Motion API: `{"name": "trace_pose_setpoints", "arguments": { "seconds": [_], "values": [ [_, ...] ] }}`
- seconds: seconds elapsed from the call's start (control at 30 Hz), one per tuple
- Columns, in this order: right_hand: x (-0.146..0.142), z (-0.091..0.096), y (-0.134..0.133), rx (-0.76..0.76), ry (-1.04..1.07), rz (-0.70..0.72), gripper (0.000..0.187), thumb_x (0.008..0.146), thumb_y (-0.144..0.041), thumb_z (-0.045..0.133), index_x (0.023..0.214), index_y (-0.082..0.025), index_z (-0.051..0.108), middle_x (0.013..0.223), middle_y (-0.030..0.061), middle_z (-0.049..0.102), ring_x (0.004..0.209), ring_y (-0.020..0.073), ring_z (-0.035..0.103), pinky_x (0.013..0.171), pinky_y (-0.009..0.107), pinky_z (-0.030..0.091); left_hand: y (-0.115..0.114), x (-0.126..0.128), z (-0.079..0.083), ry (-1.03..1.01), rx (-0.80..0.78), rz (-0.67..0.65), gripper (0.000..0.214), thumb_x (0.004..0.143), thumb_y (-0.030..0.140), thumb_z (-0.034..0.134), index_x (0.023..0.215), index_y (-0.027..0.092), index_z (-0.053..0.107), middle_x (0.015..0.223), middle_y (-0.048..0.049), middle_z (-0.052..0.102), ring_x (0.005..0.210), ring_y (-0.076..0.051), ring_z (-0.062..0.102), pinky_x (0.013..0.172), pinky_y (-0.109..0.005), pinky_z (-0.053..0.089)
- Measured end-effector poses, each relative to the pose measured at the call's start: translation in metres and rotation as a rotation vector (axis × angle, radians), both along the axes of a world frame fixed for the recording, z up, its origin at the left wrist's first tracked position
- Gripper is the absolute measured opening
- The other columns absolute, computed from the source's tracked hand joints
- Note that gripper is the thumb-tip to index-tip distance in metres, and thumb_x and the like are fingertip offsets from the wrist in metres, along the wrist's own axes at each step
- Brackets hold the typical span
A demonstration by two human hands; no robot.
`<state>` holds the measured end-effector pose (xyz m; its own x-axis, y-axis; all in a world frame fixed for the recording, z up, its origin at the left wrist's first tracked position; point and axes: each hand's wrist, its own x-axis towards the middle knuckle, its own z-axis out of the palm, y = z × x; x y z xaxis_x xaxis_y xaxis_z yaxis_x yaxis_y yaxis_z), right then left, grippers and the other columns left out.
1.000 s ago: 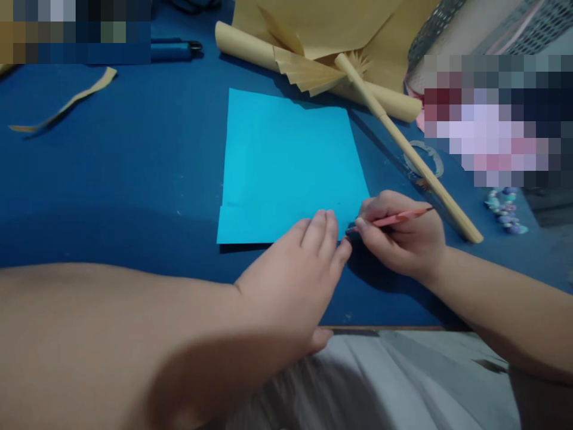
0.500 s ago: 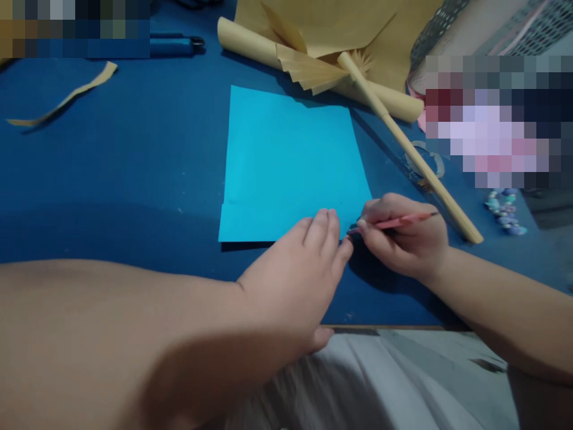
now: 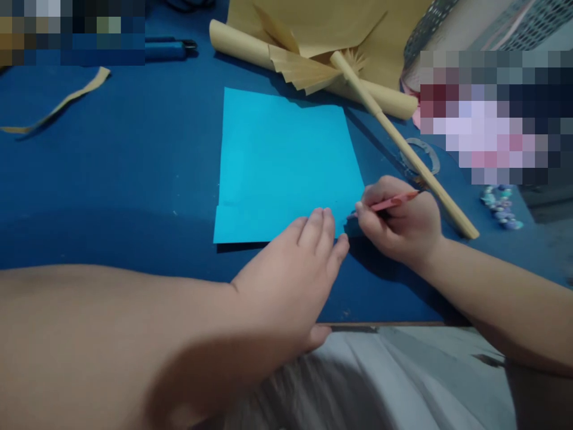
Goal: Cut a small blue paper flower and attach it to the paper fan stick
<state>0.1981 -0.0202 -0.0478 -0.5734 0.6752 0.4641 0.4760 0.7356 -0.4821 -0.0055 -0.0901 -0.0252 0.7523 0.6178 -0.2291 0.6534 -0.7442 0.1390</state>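
A bright blue sheet of paper [image 3: 286, 155] lies on the dark blue table, with a fold line or overlapping strip along its near edge. My left hand [image 3: 298, 269] rests flat on the sheet's near edge, fingers stretched out and thumb off the table's front. Just to its right, my right hand [image 3: 400, 224] is closed around a slim pink pencil [image 3: 394, 203]. The pencil's lower end points at the paper's lower right corner, close to my left fingertips. Whether the tip touches the paper is hard to make out.
Behind the sheet lie a roll of tan paper [image 3: 242, 45] and a pleated tan paper piece [image 3: 304, 70]. A rolled paper stick [image 3: 407, 149] slants along the right, near a clear ring [image 3: 430, 156] and a beaded bracelet [image 3: 501, 209]. A tan strip [image 3: 71, 98] and a blue cutter [image 3: 168, 49] lie left.
My right hand has moved slightly up along the paper's right edge with the pencil. My left hand stays on the sheet. The whole view has shifted a little.
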Motion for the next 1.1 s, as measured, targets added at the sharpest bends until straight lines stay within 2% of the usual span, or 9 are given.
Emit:
{"name": "trace_pose_setpoints", "arguments": {
  "seconds": [0.17, 0.3, 0.4, 0.5, 0.6, 0.73, 0.83, 0.97, 1.1],
  "values": [
    [0.0003, -0.0003, -0.0033, -0.033, -0.008, 0.051, 0.020, 0.083, -0.011, 0.063, 0.076, -0.022, 0.047, 0.066, -0.0026, 0.053, 0.054, 0.0109, 0.050, 0.052, 0.027, 0.038, -0.0011, 0.0000, 0.0005, 0.001, 0.004, -0.005, 0.112, 0.080, 0.069, 0.062, 0.159, -0.001, 0.022, 0.163, -0.0363, 0.014, 0.153, -0.051, 0.015, 0.120, -0.062, 0.026],
    [0.0004, -0.0007, -0.0035, 0.041, -0.016, 0.015, 0.024, 0.082, -0.009, 0.063, 0.075, -0.022, 0.044, 0.065, -0.0028, 0.051, 0.053, 0.0104, 0.047, 0.051, 0.027, 0.036, -0.0018, 0.0003, 0.0003, 0.010, 0.012, -0.005, 0.112, 0.080, 0.070, 0.060, 0.159, 0.000, 0.022, 0.163, -0.0353, 0.013, 0.153, -0.050, 0.015, 0.120, -0.062, 0.026],
    [0.0006, -0.0012, -0.0028, 0.010, -0.023, 0.074, 0.023, 0.083, -0.009, 0.062, 0.076, -0.023, 0.045, 0.066, -0.0022, 0.053, 0.053, 0.0116, 0.050, 0.051, 0.028, 0.037, -0.0018, -0.0002, -0.0004, 0.014, 0.018, -0.005, 0.111, 0.080, 0.070, 0.059, 0.159, 0.001, 0.023, 0.164, -0.0344, 0.015, 0.153, -0.050, 0.016, 0.119, -0.061, 0.027],
    [0.0013, -0.0022, -0.0021, 0.046, -0.013, 0.036, 0.023, 0.084, -0.010, 0.062, 0.077, -0.023, 0.045, 0.066, -0.0020, 0.052, 0.054, 0.0119, 0.050, 0.052, 0.029, 0.037, -0.0014, -0.0005, -0.0007, 0.010, 0.022, -0.005, 0.113, 0.080, 0.071, 0.059, 0.159, 0.000, 0.022, 0.164, -0.0350, 0.014, 0.153, -0.050, 0.016, 0.119, -0.061, 0.027],
    [0.0024, -0.0031, -0.0021, 0.019, -0.031, 0.086, 0.024, 0.085, -0.010, 0.062, 0.075, -0.024, 0.044, 0.066, -0.0015, 0.053, 0.055, 0.0129, 0.051, 0.052, 0.030, 0.037, -0.0010, 0.0000, -0.0004, 0.012, 0.020, -0.007, 0.112, 0.081, 0.070, 0.059, 0.159, 0.000, 0.022, 0.163, -0.0359, 0.014, 0.153, -0.050, 0.015, 0.119, -0.061, 0.027],
    [0.0026, -0.0025, -0.0024, 0.041, 0.005, 0.023, 0.023, 0.086, -0.011, 0.063, 0.076, -0.024, 0.046, 0.066, -0.0017, 0.052, 0.054, 0.0127, 0.049, 0.051, 0.030, 0.038, -0.0007, 0.0004, 0.0002, 0.020, 0.012, 0.004, 0.112, 0.080, 0.071, 0.059, 0.160, 0.001, 0.021, 0.164, -0.0346, 0.013, 0.153, -0.050, 0.015, 0.120, -0.061, 0.026],
    [0.0008, -0.0011, -0.0020, -0.012, -0.001, 0.133, 0.022, 0.086, -0.012, 0.065, 0.078, -0.024, 0.049, 0.068, -0.0006, 0.057, 0.056, 0.0134, 0.054, 0.052, 0.030, 0.040, -0.0005, 0.0000, 0.0007, 0.024, -0.003, -0.005, 0.110, 0.081, 0.070, 0.059, 0.159, 0.001, 0.023, 0.164, -0.0354, 0.013, 0.153, -0.050, 0.015, 0.120, -0.062, 0.026],
    [-0.0017, -0.0003, -0.0007, -0.002, 0.038, 0.031, 0.019, 0.086, -0.012, 0.065, 0.078, -0.022, 0.051, 0.069, 0.0001, 0.058, 0.057, 0.0128, 0.054, 0.053, 0.029, 0.041, 0.0000, 0.0004, 0.0013, 0.018, -0.009, -0.004, 0.112, 0.080, 0.070, 0.060, 0.159, 0.000, 0.021, 0.163, -0.0362, 0.011, 0.153, -0.050, 0.014, 0.119, -0.062, 0.026],
    [-0.0023, -0.0001, -0.0005, -0.099, 0.028, 0.130, 0.019, 0.086, -0.014, 0.067, 0.078, -0.021, 0.052, 0.068, -0.0007, 0.058, 0.059, 0.0128, 0.055, 0.054, 0.028, 0.042, 0.0007, 0.0011, 0.0009, 0.018, -0.023, -0.002, 0.112, 0.079, 0.070, 0.061, 0.159, 0.001, 0.023, 0.164, -0.0347, 0.011, 0.153, -0.049, 0.013, 0.120, -0.062, 0.024]
  ]
}}
